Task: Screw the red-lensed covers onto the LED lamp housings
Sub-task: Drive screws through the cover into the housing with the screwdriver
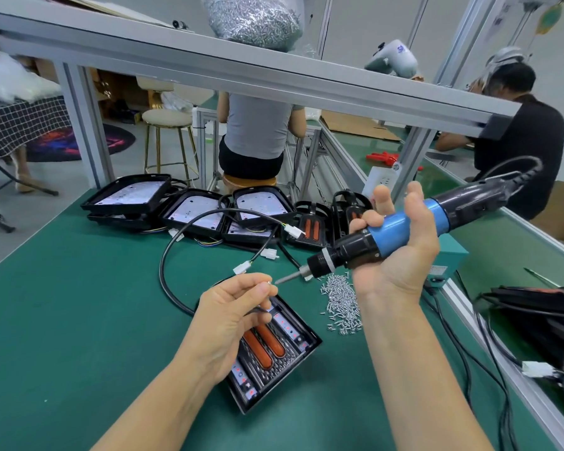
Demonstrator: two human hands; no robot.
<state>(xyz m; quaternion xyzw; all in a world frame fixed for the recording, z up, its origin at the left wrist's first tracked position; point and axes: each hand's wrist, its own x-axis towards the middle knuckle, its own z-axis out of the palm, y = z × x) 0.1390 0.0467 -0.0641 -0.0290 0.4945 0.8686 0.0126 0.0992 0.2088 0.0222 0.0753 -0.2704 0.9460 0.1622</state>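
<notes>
Forearms rise from the bottom edge, cut off below the elbows. At 6 o'clock on the green tabletop (79, 304) lies a lamp (274, 353), its black cover with two red lenses (263, 348) set in the housing; the left wrist hides its near left corner, and whether any screws are already in it cannot be made out. Above it the left hand (232, 317) has thumb and forefinger pinched on a small silvery screw (269, 282), of which only a glint shows. The right hand (394, 245), at 3 o'clock, is palm up with fingers curled round the blue barrel of an electric driver (401, 229); its bit (287, 277) points toward the screw, tip just beside it, though contact cannot be judged. The driver's cord leaves its rear and is soon lost against the dark background. A loose heap of screws (341, 304) lies just right of the lamp, partly behind the right wrist. At 12 o'clock open housings (196, 211) with white boards are stacked and overlapped, so their count is unclear, with more covers (316, 227) beside them and a black cable (166, 255) looping forward. Dark objects at the right edge (541, 317) are cropped and unreadable. Beyond the frame rail (241, 70) two people sit, partly hidden.
</notes>
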